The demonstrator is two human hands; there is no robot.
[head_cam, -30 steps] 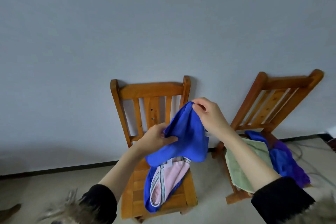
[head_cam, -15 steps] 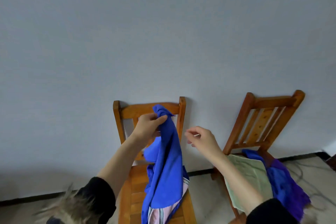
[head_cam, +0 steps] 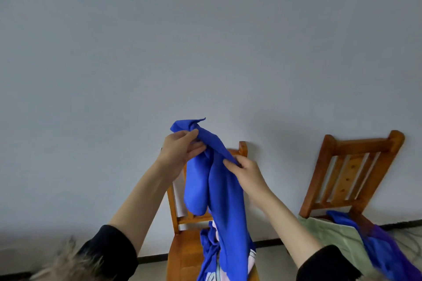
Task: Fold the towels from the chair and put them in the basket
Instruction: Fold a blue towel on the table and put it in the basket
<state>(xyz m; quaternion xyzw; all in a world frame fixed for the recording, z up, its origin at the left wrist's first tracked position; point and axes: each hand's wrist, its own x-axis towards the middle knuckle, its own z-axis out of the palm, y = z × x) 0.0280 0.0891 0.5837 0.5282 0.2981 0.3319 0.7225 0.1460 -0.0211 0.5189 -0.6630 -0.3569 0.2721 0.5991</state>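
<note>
Head view: the left hand [head_cam: 180, 150] pinches the blue towel [head_cam: 219, 189] at its top corner, long axis hanging straight down. The right hand [head_cam: 247, 175], just below, grips an edge, seemingly to spread it sideways.

Both hands raised, left hand [head_cam: 180, 150] and right hand [head_cam: 245, 172] pinching cloth.

A plain pale grey wall [head_cam: 205, 41] fills the view from nine o'clock round to three o'clock. A dark skirting strip [head_cam: 267, 242] runs along its foot near six o'clock. At four o'clock thin cables [head_cam: 408, 236] trail over the light floor [head_cam: 274, 264], which lies beneath the skirting.
</note>
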